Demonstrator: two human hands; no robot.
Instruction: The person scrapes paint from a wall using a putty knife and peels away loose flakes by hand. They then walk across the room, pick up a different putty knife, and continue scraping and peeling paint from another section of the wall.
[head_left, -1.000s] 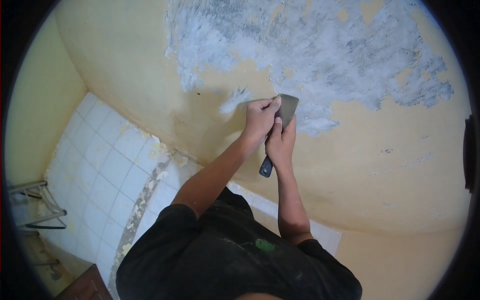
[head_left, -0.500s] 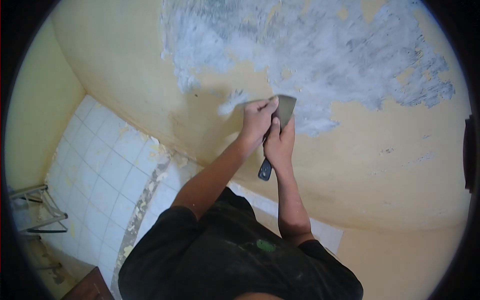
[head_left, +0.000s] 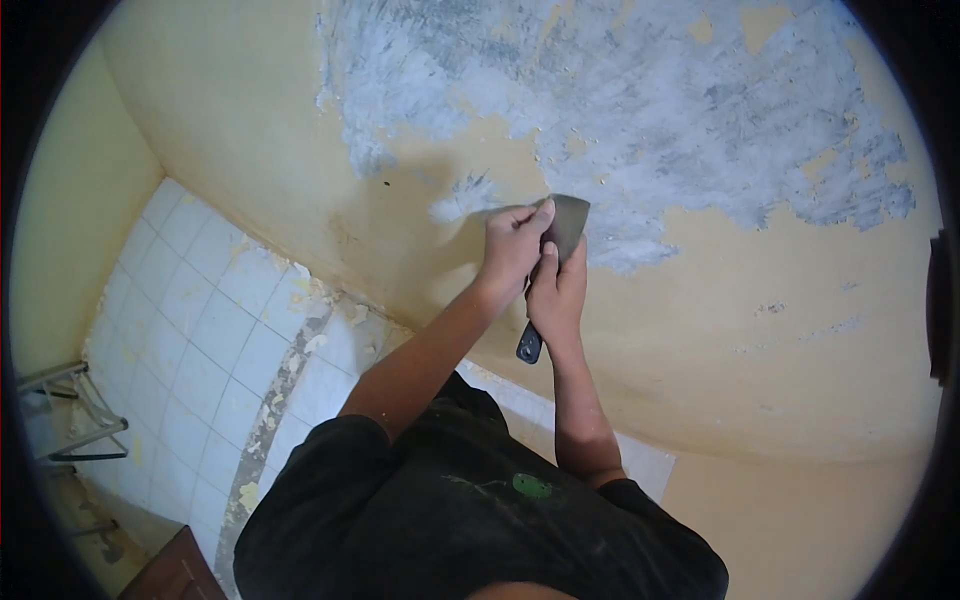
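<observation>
A putty knife with a wide metal blade and a black handle is in both my hands, its blade edge up by the wall. Lower down, my right hand is closed around the handle, whose end sticks out below. My left hand is closed at the left side of the blade, thumb on the metal and the other fingers partly hidden. Behind the blade, the yellow wall has a large bare grey-white patch with ragged paint edges. The blade overlaps the patch's lower edge in this view.
White floor tiles with paint flakes lie at the left, crossed by a rough grey strip. A metal-framed stand is at the far left. A brown wooden piece shows at the bottom left.
The view has shifted slightly. Both hands keep the same hold on the putty knife, and its blade is turned a little, showing more of its flat face.
</observation>
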